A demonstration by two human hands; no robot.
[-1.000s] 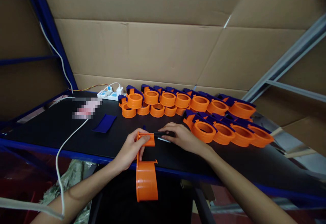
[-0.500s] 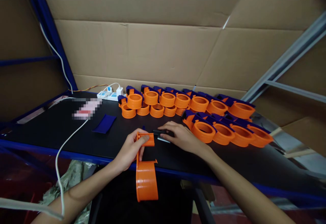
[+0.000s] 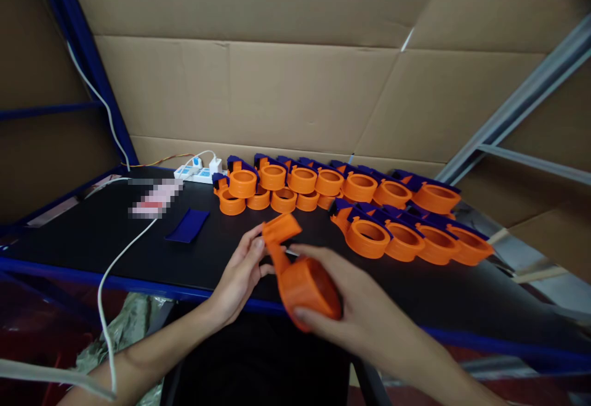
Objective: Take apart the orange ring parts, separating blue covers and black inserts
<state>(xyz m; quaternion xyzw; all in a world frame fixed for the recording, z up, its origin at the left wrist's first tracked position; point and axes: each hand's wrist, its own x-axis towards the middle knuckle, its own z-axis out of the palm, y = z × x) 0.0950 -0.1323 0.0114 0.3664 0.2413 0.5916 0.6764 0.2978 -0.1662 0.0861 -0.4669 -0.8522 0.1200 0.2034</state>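
An orange plastic part (image 3: 302, 280), a ring with a flat tab on top, is lifted just above the near edge of the black table (image 3: 111, 233). My right hand (image 3: 355, 310) wraps around its ring from the right. My left hand (image 3: 240, 276) touches the part's neck from the left, fingers curled against it. Under the hands a thin light sliver of a small object (image 3: 290, 252) shows on the table; I cannot make out what it is.
Several finished orange rings with dark blue tops stand in rows (image 3: 351, 199) behind and to the right. A flat blue piece (image 3: 188, 225) lies left of centre. A white cable (image 3: 124, 252) and power strip (image 3: 196, 173) sit at the left. Cardboard walls (image 3: 295, 85) close the back.
My right hand left the small dark object on the table and took hold of the orange part's ring. The part swung up from hanging over the table edge and now tilts right.
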